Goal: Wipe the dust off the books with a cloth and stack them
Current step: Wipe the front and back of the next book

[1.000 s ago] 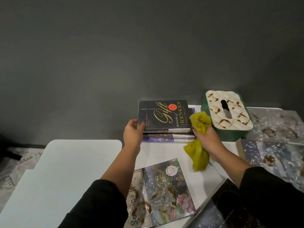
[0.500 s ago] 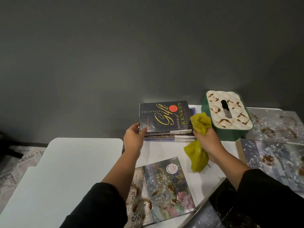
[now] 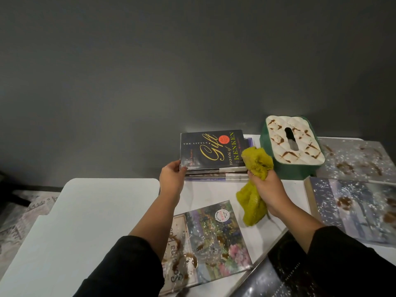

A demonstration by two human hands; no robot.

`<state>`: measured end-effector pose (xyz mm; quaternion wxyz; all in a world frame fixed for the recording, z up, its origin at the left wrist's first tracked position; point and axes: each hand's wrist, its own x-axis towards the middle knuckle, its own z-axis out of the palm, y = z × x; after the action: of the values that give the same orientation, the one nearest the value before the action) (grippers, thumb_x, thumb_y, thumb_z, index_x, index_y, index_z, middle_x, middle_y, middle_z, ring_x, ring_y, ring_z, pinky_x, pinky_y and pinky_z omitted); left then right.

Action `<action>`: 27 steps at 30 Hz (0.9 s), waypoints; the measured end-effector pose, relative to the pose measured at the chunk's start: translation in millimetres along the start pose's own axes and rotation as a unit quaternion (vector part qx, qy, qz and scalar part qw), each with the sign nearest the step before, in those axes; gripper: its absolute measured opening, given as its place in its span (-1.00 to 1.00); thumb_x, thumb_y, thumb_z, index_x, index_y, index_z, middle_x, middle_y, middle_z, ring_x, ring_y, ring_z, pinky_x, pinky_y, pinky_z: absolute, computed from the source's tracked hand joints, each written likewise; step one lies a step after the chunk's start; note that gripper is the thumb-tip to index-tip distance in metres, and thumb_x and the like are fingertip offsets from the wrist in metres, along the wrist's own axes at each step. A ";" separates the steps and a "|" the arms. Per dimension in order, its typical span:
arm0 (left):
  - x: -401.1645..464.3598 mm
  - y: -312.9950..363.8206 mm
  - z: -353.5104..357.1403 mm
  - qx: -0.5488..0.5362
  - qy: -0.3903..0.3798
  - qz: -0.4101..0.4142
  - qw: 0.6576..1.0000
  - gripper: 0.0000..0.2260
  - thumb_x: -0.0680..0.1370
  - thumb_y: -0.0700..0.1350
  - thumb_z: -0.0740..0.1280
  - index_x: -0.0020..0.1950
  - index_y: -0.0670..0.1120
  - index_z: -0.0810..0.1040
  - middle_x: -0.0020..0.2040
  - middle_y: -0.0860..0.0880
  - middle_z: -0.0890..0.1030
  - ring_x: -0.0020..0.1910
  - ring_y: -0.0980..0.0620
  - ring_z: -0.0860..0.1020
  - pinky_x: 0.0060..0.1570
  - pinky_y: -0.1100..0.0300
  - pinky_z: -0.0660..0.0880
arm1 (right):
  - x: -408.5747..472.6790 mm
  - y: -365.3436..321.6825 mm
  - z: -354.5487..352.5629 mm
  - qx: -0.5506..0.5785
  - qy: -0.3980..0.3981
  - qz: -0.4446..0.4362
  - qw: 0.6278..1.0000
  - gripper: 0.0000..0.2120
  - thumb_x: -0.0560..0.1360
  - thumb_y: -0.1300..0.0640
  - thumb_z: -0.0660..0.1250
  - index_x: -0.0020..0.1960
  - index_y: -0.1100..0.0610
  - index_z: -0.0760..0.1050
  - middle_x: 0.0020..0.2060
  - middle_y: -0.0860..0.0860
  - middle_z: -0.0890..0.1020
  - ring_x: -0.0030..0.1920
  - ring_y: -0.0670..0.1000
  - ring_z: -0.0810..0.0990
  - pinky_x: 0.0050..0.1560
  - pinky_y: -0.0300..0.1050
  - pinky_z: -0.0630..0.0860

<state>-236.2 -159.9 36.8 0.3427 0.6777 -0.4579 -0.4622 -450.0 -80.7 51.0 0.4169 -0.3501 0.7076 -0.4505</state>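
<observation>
Little has shifted over the last second: both hands stay at the stack at the back of the bench (image 3: 102, 211), and the dark Kenken book (image 3: 212, 150) on top looks nudged slightly rightward, squarer over the books below; the left hand (image 3: 172, 179) holds that book's near left corner, thumb on the cover, the other fingers hidden under the edge; the right hand (image 3: 266, 185) has its fingers curled round the yellow-green cloth (image 3: 256, 166), one bunch pressed against the book's right edge, the tail hanging down below the palm toward the bench.

Judging by this, the step in hand is squaring the wiped book onto the stack (image 3: 214, 175); done well, both hands should press inward evenly until spines and edges line up, with the cloth kept clear of the gap between books; the green tissue box (image 3: 289, 146) stands just beside the stack and could be knocked.

Several soiled books are still to do: a floral book (image 3: 212, 239) lies near the front, with two snowy-covered ones (image 3: 353, 206) to the right.
</observation>
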 end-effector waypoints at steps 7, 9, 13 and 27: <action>0.0 0.5 -2.5 0.014 -0.014 -0.002 1.000 -0.73 0.58 -0.24 0.27 0.28 -0.17 0.54 0.07 -0.10 0.64 0.06 -0.11 0.58 0.09 0.06 0.50 | -3.0 4.7 -1.4 -0.013 0.004 0.008 1.000 -0.90 0.53 0.07 0.30 -0.15 -0.04 0.44 -0.14 0.09 0.59 -0.02 0.17 0.56 0.11 0.14 0.50; -1.3 0.7 -2.0 0.028 -0.021 0.003 0.999 -0.72 0.58 -0.24 0.26 0.29 -0.16 0.53 0.07 -0.09 0.63 0.00 -0.08 0.57 -0.08 0.16 0.48 | -2.4 4.9 -2.0 -0.024 -0.006 0.006 1.000 -0.93 0.53 0.07 0.30 -0.13 -0.04 0.45 -0.10 0.10 0.60 -0.01 0.16 0.56 0.11 0.13 0.50; -10.7 3.8 4.0 0.047 -0.022 0.014 0.999 -0.65 0.58 -0.16 0.25 0.38 -0.13 0.43 0.16 -0.11 0.60 -0.05 -0.04 0.55 -0.27 0.24 0.43 | -5.5 3.0 -3.2 -0.042 -0.010 -0.006 0.999 -0.88 0.54 0.08 0.29 0.08 0.03 0.47 -0.07 0.07 0.58 0.02 0.13 0.55 0.09 0.02 0.49; -67.2 19.7 0.3 0.145 0.005 0.137 0.980 -0.47 0.57 -0.09 0.30 0.50 -0.11 0.23 0.45 -0.15 0.32 0.39 -0.14 0.34 0.35 -0.03 0.31 | -60.2 -33.4 -28.3 -0.091 0.048 -0.094 0.990 -0.72 0.50 0.20 0.34 0.20 0.10 0.43 -0.23 -0.17 0.50 -0.19 -0.11 0.49 -0.30 -0.42 0.32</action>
<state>-252.8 -103.7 75.2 0.3032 0.6532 -0.6067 -0.3367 -447.0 -30.2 105.6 0.3046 -0.4295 0.7289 -0.4375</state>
